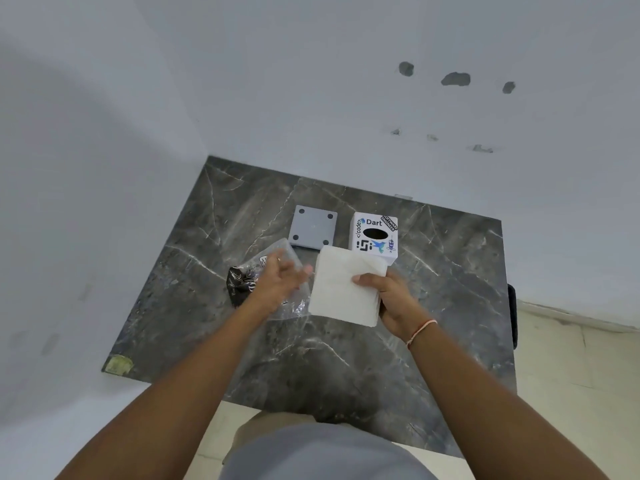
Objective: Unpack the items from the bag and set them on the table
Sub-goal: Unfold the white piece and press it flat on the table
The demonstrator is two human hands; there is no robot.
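We hold white napkin stack [346, 289] in right hand [389, 303], fingers [363, 279] pinching its near-right corner. Stack hangs just above counter [450, 306]. Left hand [282, 282] open, fingers [301, 271] spread, blurry, just left of stack, over clear bag [277, 252]. Bag's dark end [240, 284] pokes out left of wrist. Sticker box [375, 235] and gray plate [313, 227] sit past fingertips. Risk, we think: one-corner pinch lets napkins fan out and slide apart. Stack may bump box.

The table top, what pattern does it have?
The table top is dark grey marble with thin white veins, seen best in the head view.
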